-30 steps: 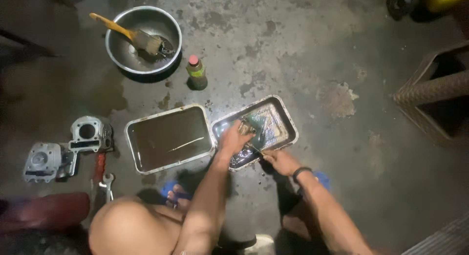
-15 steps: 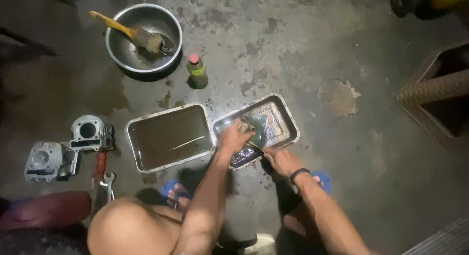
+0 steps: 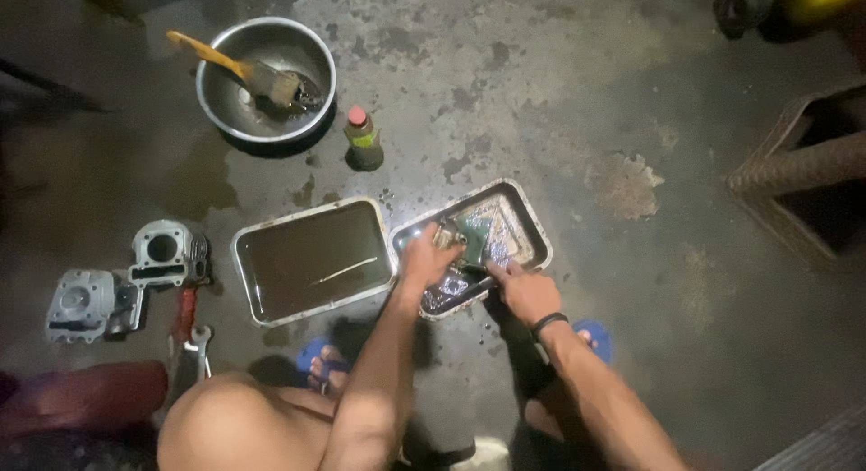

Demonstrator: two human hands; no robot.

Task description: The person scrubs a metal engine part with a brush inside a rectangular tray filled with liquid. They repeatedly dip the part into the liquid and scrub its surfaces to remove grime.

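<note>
My left hand point(image 3: 428, 257) rests inside a shiny metal tray point(image 3: 532, 235) on the concrete floor, fingers pressing on a small dark green part point(image 3: 472, 238) lying in it. My right hand point(image 3: 523, 290), with a dark band on the wrist, sits at the tray's near edge, its fingers reaching in toward the same part. Whether either hand truly grips the part is unclear. A second metal tray point(image 3: 248, 271) filled with dark liquid lies just left of it.
A steel bowl point(image 3: 311, 54) holding a yellow-handled brush point(image 3: 242, 69) stands at the back left, a small bottle point(image 3: 363, 137) beside it. Engine cylinder parts point(image 3: 162, 252) and a red-handled wrench point(image 3: 189, 331) lie at left. A woven stool point(image 3: 803, 178) stands right.
Both hands stay in the shiny tray with only slight shifts of the fingers on the green part. The view has drifted a little.
</note>
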